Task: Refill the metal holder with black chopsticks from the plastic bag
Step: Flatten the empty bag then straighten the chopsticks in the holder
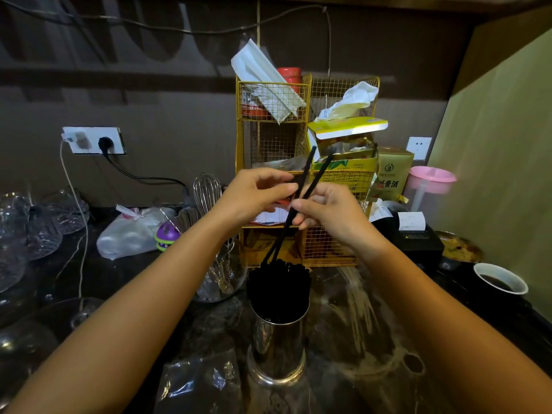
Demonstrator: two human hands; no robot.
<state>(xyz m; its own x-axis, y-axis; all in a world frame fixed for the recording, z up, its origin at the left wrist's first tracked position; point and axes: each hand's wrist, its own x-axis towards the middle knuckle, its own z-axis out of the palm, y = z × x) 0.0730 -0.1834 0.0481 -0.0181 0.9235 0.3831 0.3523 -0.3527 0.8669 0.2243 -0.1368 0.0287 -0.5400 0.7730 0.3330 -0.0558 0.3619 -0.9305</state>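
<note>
While both hands pinched two black chopsticks [301,204], left hand [257,194] and right hand [331,210] held them steeply tilted, lower tips directly above the packed metal holder [277,339].

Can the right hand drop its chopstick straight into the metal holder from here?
Probably yes. The right hand holds a black chopstick whose lower tip already sits at the top of the bundle in the metal holder. Nothing blocks the way, though the packed holder may resist.
</note>
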